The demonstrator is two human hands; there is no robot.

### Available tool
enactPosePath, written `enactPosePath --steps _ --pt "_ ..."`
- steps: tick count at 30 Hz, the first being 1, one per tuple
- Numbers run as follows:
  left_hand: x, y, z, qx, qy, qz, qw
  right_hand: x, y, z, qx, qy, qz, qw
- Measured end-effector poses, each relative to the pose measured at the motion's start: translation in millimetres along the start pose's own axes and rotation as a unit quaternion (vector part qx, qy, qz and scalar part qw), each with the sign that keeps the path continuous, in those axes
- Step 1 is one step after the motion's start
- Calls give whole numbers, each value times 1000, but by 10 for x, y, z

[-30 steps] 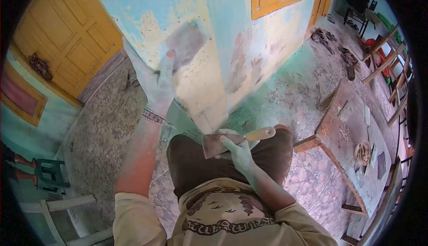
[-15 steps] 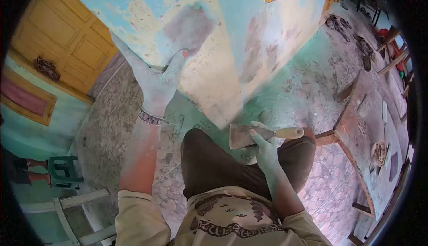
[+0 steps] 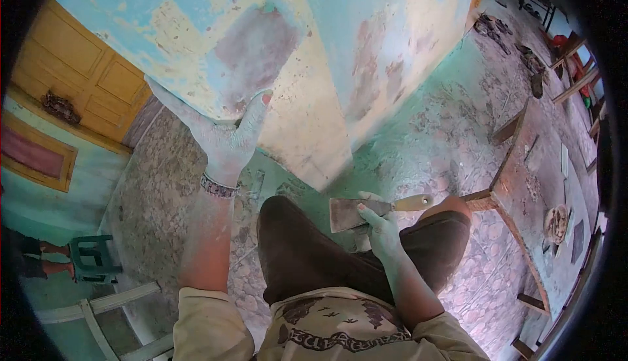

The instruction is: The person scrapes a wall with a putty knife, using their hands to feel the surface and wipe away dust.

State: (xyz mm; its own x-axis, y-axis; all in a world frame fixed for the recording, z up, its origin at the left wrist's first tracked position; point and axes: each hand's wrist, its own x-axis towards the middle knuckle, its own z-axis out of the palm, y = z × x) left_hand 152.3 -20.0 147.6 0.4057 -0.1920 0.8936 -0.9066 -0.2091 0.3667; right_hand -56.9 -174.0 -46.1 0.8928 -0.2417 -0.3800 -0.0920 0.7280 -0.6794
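Note:
My left hand (image 3: 226, 145), dusted white and wearing a patterned bracelet (image 3: 218, 187), rests at the edge of the peeling blue and cream wall (image 3: 307, 119). Its fingers stretch up along that edge, and the thumb lies apart on the wall face, just under a rough grey-brown patch (image 3: 257, 43). Over my lap, my right hand (image 3: 381, 225) is closed around a putty knife near the blade. The putty knife's wide, stained blade (image 3: 347, 214) points left and its pale wooden handle (image 3: 414, 202) points right. Dust covers this hand too.
A low wooden table (image 3: 523, 197) stands on the right with a round woven item (image 3: 556, 223) on it. At left are a green plastic stool (image 3: 93, 258), a person's legs (image 3: 55, 259) and a pale wooden frame (image 3: 98, 305). Shoes (image 3: 494, 30) lie along the far wall.
The view has shifted slightly, so the wall sits a little further left. My left hand stays at the wall edge, and my right hand still grips the putty knife, a bit lower in view.

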Motion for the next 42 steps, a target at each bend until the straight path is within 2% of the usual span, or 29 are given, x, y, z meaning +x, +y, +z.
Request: enactPosePath --steps 4,8,14,16,19,22,25,26,28,30,31,34,35,38,41,42 --pt "-30 -9 -18 11 3 -10 1000 138 -72 71 -19 -7 31 999" --pt "-18 -8 -28 19 -4 -23 1000 466 114 -49 -33 -11 9 999" --pt "-35 92 -25 -96 20 -118 988 741 301 -67 -60 -6 -31 998" --pt "-65 169 -44 -29 13 -112 993 809 402 -66 -68 14 -35 997" --pt "63 315 -71 13 12 -110 994 964 531 -110 -102 58 -122 986" --pt "299 408 -39 -20 42 -118 992 1092 610 -95 -102 85 -149 980" --pt "284 308 -67 -16 50 -110 993 1101 617 -25 -120 56 -180 975" --pt "265 268 -87 -6 48 -103 993 1101 585 -6 -113 40 -164 979" --pt "276 294 -129 13 21 -119 993 1060 481 -14 -106 10 -130 986" --pt "281 371 -198 16 -10 -140 990 1005 341 11 -129 0 -161 978" --pt "291 423 -226 7 -30 -150 988 975 239 29 -139 0 -182 973" --pt "355 464 -271 4 -65 -146 987 816 -145 109 -155 -61 -316 934" --pt "349 458 -275 9 -70 -143 987 760 -248 154 -164 -54 -366 914" --pt "285 443 -262 -28 -44 -154 987 641 -448 438 -42 -107 -371 921" --pt "176 543 -322 136 -41 -107 984 477 -617 824 -239 -136 -443 854" --pt "120 656 -345 171 -32 -97 980 438 -691 1013 -244 -184 -520 798"
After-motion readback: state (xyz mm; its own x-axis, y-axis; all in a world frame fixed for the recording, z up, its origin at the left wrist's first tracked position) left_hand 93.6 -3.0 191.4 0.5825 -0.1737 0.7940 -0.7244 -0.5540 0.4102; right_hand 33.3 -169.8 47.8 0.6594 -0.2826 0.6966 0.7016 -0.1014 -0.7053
